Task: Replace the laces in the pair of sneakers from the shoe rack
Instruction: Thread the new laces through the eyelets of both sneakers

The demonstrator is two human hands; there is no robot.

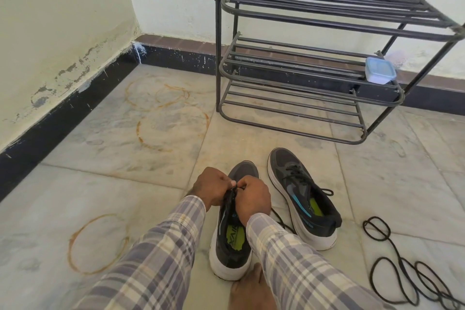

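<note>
**Near sneaker** [230,246]: on the floor at 6 o'clock, heel toward the person.
**Lace** [230,196]: black, bunched at the eyelets.
**Left hand** [211,189], **right hand** [253,199]: both pinch the lace with curled fingers, meeting over the tongue.
**Second sneaker** [302,196]: just beside, at 3 o'clock of the first, laced.
**Loose laces** [402,267]: coiled at 4 o'clock, well apart.
**Shoe rack** [302,70]: at 1 o'clock, holding a plastic box [380,70].
**Step, judged:** lace worked at the eyelets; whether it goes in or comes out cannot be told.
**Next move:** calls for a fine pinch, one eyelet at a time.
</note>
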